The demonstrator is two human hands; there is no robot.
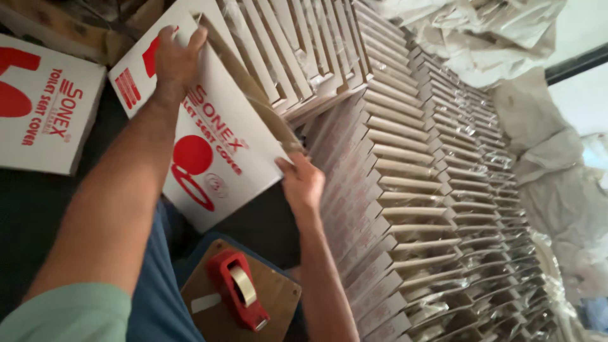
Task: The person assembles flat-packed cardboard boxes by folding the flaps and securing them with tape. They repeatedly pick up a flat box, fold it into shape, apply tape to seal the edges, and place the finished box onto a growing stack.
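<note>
At the far left, a flat white cardboard box with red printing point(44, 114) lies on a dark surface, apart from both hands.

Next to the right, the person's left hand point(174, 57) reaches up with the forearm stretched away from the camera. Its fingers are curled closed over the top edge of a second flat white cardboard box with red lettering and a red circle point(209, 145), gripping that far edge. This box is held tilted, its printed face turned toward the viewer, leaning against the row of boxes behind it. Its open brown end shows along the right side.

Below, near the bottom centre, a red handheld tape dispenser with a roll of clear tape point(240, 288) rests on a brown wooden board point(278, 297), beside the person's blue trouser leg point(158, 285).

Further right, the right hand point(303, 183) closes on the lower right corner of the held box, fingers wrapped around the edge by the open flap.

Right of both hands, a long packed row of flat white and brown cardboard boxes wrapped in clear plastic point(430, 190) runs away into the distance. Beyond it, at the far right, crumpled pale plastic sheeting point(544, 171) is heaped up.
</note>
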